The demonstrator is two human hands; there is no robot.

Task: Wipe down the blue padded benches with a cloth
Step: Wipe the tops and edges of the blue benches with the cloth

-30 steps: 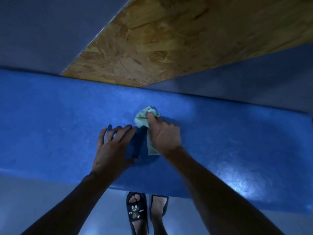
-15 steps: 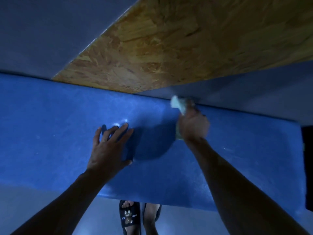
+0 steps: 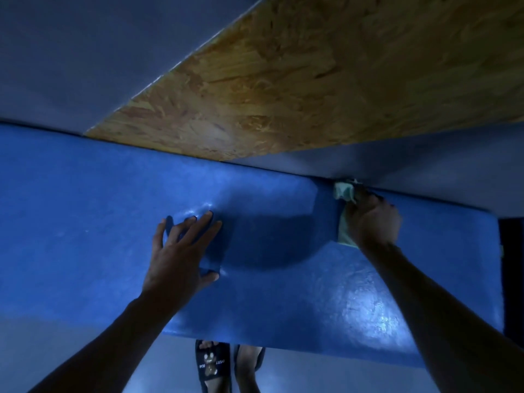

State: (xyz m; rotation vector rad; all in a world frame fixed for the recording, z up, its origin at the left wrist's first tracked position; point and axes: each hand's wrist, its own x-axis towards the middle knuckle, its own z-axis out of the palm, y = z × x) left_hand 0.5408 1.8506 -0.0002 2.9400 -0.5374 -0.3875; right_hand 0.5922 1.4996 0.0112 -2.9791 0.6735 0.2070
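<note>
Your right hand has travelled a long way in the last second. It was near the middle of the bench, close to your left hand, and now it is far to the right, at the back edge where the padding meets the grey wall. It holds the pale green cloth with curled fingers; 1 end of the cloth sticks out above the knuckles and touches the seam, and another part hangs below the palm. Your left hand has stayed almost in the same place, flat on the padding with the fingers spread wide, and it holds nothing.

For the task, this means, I think, that the stroke has reached the back edge, while the front strip and the right end are probably not wiped yet.

About the room for moving: behind the cloth there is no more space, because the wall and the wooden board close it. To the right, the end of the bench is near your hand, and a dark gap follows. Toward you, the padding is free until the front edge, above your slippers. To the left, the padding is open until your resting hand.
</note>
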